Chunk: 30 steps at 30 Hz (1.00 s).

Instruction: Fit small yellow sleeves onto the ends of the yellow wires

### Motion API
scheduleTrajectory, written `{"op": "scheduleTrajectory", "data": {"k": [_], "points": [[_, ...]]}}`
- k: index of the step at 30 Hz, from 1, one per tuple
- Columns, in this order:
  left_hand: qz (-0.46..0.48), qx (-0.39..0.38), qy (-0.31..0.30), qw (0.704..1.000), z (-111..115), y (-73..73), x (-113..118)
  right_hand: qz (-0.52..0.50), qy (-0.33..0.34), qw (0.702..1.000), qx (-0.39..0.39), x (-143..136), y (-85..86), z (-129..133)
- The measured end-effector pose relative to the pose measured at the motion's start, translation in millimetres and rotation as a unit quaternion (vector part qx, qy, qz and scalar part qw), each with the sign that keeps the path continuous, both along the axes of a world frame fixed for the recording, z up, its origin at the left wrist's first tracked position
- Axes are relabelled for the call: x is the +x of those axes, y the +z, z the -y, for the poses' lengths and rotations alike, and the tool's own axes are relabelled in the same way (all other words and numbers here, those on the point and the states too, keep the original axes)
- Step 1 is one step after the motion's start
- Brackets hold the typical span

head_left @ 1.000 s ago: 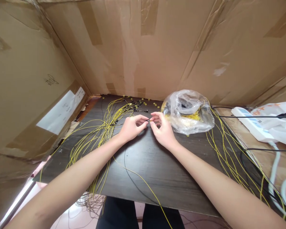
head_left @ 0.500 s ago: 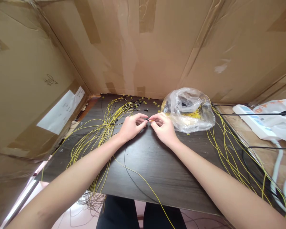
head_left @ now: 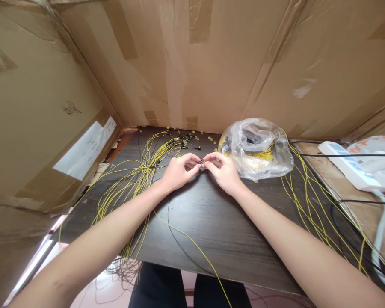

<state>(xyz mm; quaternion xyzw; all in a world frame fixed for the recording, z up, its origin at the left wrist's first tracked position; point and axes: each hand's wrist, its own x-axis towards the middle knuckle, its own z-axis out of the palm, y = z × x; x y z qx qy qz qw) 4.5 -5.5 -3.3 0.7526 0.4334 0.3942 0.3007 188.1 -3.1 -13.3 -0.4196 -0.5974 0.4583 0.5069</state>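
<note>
Above the dark table, my left hand (head_left: pixel 179 172) pinches a small black cable connector (head_left: pixel 199 162) between thumb and fingertips. My right hand (head_left: pixel 223 172) meets it fingertip to fingertip, closed on a tiny yellowish cap (head_left: pixel 204 161) at the connector's end. The fingers mostly cover both parts, so I cannot tell how far one sits on the other. Beside my left hand lies a bundle of yellow cables (head_left: pixel 144 179), whose black connector ends (head_left: pixel 197 148) point toward the back. Several loose yellow caps (head_left: pixel 211 138) lie behind my hands.
A clear plastic bag (head_left: pixel 244 167) with yellow pieces inside stands right of my right hand. More yellow cables (head_left: pixel 303 201) run down the table's right side. A white power strip (head_left: pixel 346 169) lies beyond them. Cardboard walls (head_left: pixel 231 77) enclose the back and left.
My hands have come slightly closer together, and the yellowish cap now sits nearer the connector. The whole view has shifted a little.
</note>
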Motion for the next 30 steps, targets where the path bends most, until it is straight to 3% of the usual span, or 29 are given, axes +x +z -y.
{"op": "scheduleTrajectory", "data": {"k": [30], "points": [[-0.012, 0.011, -0.006, 1.000, 2.8, 2.9, 0.1, 0.074, 0.007, 0.997, 0.012, -2.9, 0.5, 1.2]]}}
